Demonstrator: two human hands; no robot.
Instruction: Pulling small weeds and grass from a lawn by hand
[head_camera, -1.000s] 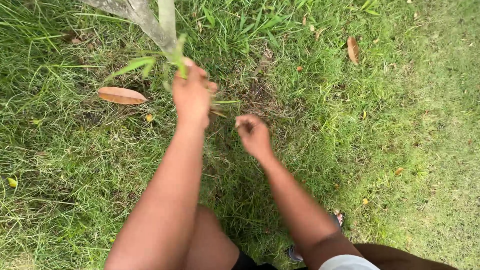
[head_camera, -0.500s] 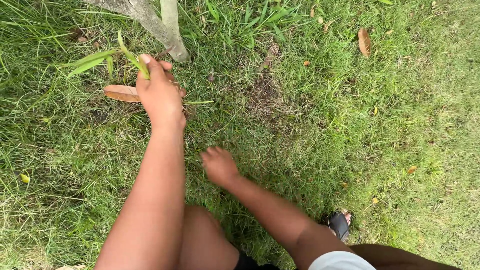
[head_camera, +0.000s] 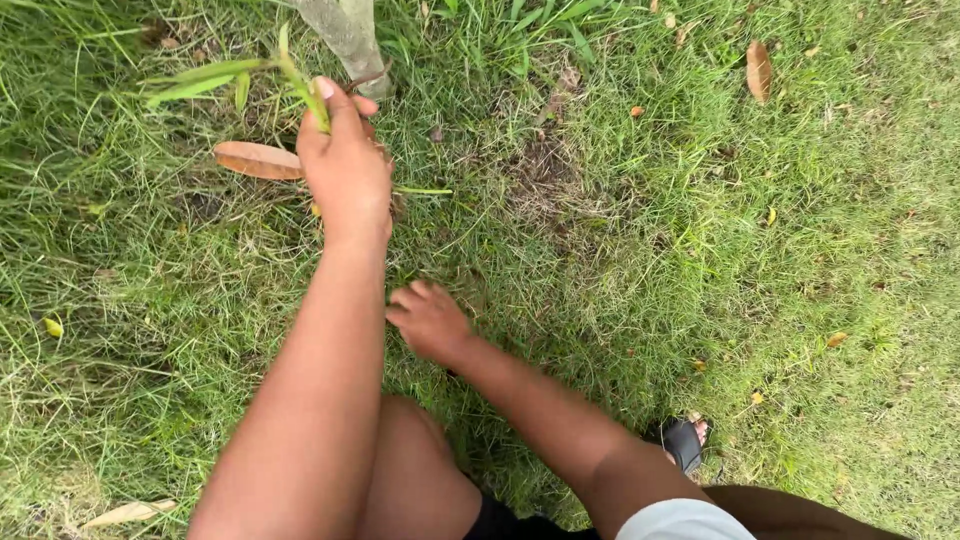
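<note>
The left hand (head_camera: 345, 165) was closed in a fist around a pulled weed (head_camera: 240, 75), a limp stalk with long, narrow, pale-green blades that fanned out to the left from between thumb and forefinger. The stalk emerged at the top of the fist, so the blades lay above and to the left of the knuckles, held clear of the ground. Just beside the fist, on its left, a dry brown leaf (head_camera: 258, 160) lay flat on the grass (head_camera: 650, 300), smooth, oval and leathery. Above the hand stood a slim tree trunk (head_camera: 345, 35), grey and rough-barked, rising out of the turf at a slant. The right hand (head_camera: 428, 320) was lower, near the person's knee (head_camera: 410, 470), its fingers curled downward into the grass blades; I could not tell whether it gripped any of them. The lawn was shaggy and uneven, coarse and tufted on the left, shorter and finer on the right, with a thin bare patch of dark soil (head_camera: 545, 170) near the middle. Another curled brown leaf (head_camera: 759, 70) lay well apart at the upper right. A black sandal (head_camera: 683, 443) showed at the bottom edge.
</note>
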